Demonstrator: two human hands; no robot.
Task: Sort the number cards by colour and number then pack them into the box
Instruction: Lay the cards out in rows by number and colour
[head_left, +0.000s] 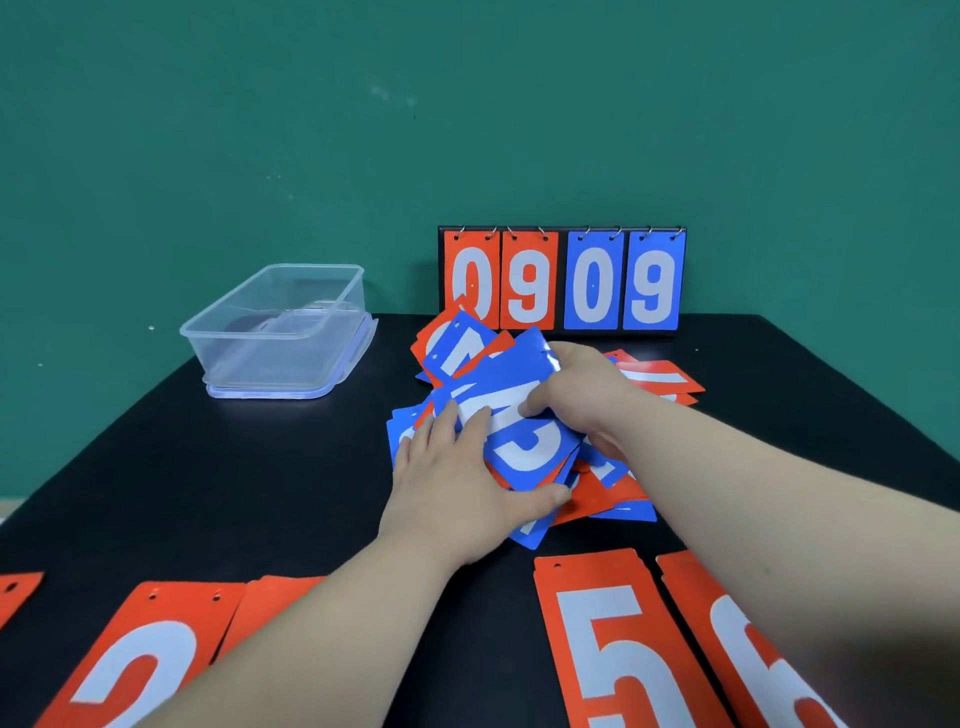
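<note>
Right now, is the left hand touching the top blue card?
Touching. Head view: the left hand rests its fingers on the top blue card.

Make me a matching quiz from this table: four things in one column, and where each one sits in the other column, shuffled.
Things:
1. clear box
2. scoreboard
3. red 5 card
4. blue 3 card

Places:
A. on the mixed pile, touched by the left hand and the right hand
B. standing at the back, by the wall
C. flat at the near edge
D. far left of the table

Pairs: 1-D, 2-B, 3-C, 4-A
</note>
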